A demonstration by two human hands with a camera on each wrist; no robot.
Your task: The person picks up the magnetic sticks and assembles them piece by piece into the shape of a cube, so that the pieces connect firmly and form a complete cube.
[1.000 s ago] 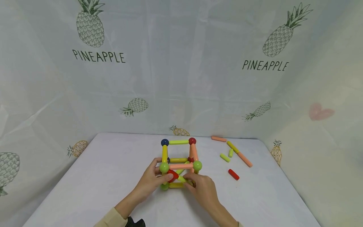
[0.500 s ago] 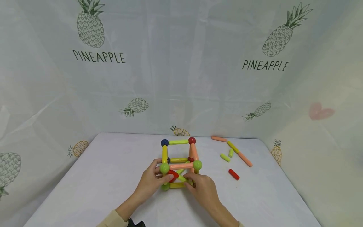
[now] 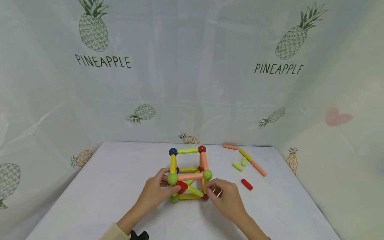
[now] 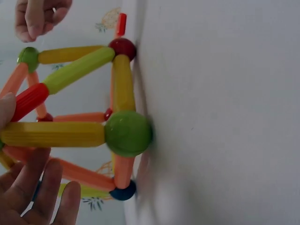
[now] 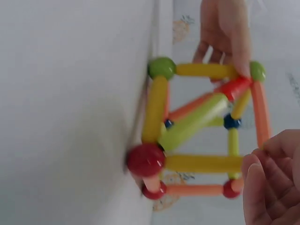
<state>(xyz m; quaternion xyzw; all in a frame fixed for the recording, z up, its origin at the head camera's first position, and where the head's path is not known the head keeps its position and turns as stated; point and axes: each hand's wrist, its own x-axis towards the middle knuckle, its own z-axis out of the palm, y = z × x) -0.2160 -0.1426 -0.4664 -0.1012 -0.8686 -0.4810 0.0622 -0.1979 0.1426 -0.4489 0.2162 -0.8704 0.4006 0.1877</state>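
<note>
A cube-shaped frame of magnetic building sticks and balls (image 3: pixel 190 177) stands mid-table. My left hand (image 3: pixel 154 191) grips its front left side, thumb pressed on a short red stick (image 3: pixel 181 187) and other fingers behind the yellow upright (image 4: pixel 54 134). From the red stick a lime stick (image 5: pixel 194 121) carries on diagonally down across the front face, its end at the lower right red ball (image 5: pixel 146 160). Just right of the frame is my right hand (image 3: pixel 226 200), fingers loosely bent, nothing seen in them. The left wrist view shows that hand (image 4: pixel 42 18) apart from the upper green ball (image 4: pixel 28 58).
Loose sticks lie to the right: a salmon one (image 3: pixel 231 146) near the back edge, a yellow one (image 3: pixel 246 155) end to end with another salmon one, short lime pieces (image 3: pixel 238 167), and a red one (image 3: pixel 247 184). A black object (image 3: pixel 139 235) shows beside the left forearm.
My right hand has let go of the lime stick and drawn back to the right, uncovering the lower right red ball. My left hand keeps its hold.
</note>
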